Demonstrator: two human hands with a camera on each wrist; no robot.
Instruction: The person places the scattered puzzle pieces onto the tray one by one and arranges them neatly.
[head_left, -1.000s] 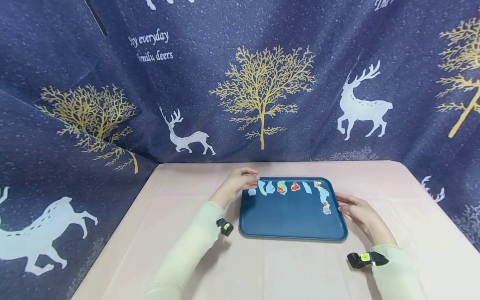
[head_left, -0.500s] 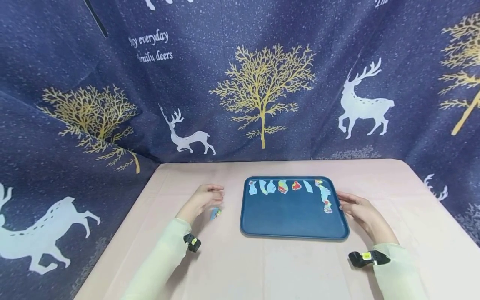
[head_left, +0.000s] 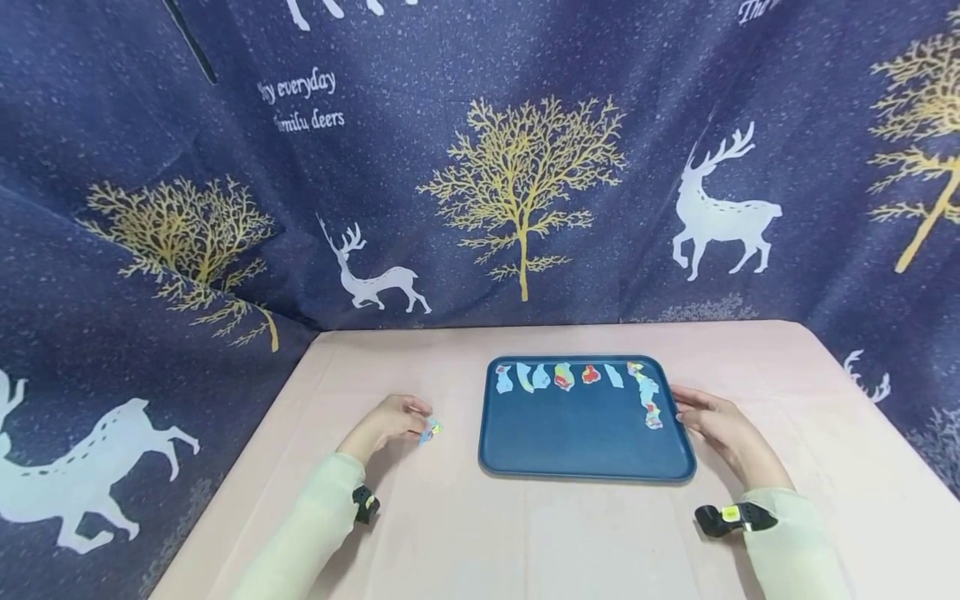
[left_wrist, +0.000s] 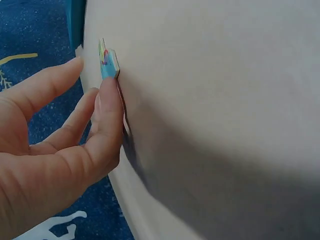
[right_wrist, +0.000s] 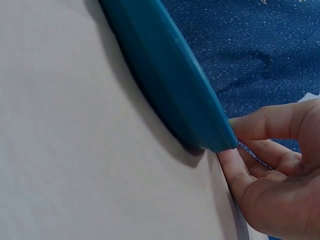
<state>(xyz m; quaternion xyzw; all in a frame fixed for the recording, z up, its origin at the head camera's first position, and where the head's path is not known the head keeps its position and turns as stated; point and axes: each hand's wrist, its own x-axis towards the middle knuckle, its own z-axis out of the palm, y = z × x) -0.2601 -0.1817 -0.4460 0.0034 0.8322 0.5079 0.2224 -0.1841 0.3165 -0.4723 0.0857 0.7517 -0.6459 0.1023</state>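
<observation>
A small light-blue puzzle piece (head_left: 431, 430) with yellow and red print is at the table left of the tray. My left hand (head_left: 392, 422) is right beside it, the thumb tip overlapping the piece's near end in the left wrist view, while the index finger (left_wrist: 55, 82) stands apart from the thumb. A dark blue rectangular tray (head_left: 577, 442) lies on the table with several irregular puzzle pieces (head_left: 564, 376) along its far side and right end. With thumb and index finger, my right hand (head_left: 722, 425) holds the tray's right rim, a grip also seen in the right wrist view.
A pale pink cloth covers the table (head_left: 570, 533). Behind and to the left hangs a dark blue curtain (head_left: 480, 58) printed with white deer and golden trees. Each wrist carries a black strap-on camera (head_left: 365, 505).
My left hand has left the tray's far left corner and come down to the loose piece on the table. The piece has turned slightly. My right hand has stayed at the rim.
</observation>
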